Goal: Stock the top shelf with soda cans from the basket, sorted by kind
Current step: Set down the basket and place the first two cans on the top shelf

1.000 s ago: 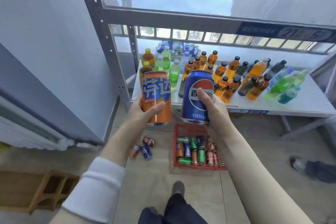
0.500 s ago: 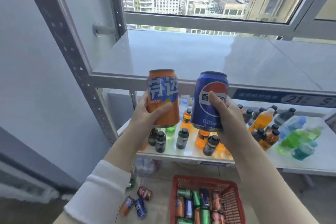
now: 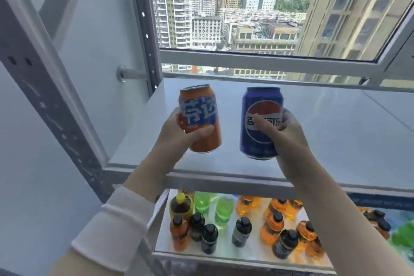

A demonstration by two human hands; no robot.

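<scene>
My left hand (image 3: pixel 177 136) grips an orange soda can (image 3: pixel 201 116) with blue lettering, tilted slightly left. My right hand (image 3: pixel 289 139) grips a blue cola can (image 3: pixel 261 123), held upright. Both cans hang just above the front left part of the grey top shelf (image 3: pixel 336 136), about a can's width apart. No cans stand on the shelf. The basket is out of view.
The shelf below (image 3: pixel 226 251) holds several bottles: orange, green and dark ones. A perforated grey upright (image 3: pixel 51 114) stands at the left front corner, another at the back left. A window frame (image 3: pixel 268 60) runs behind the top shelf.
Both hands have risen with their cans from above the floor basket to over the top shelf. The view has tilted up, and the basket and floor cans have dropped out of sight.
</scene>
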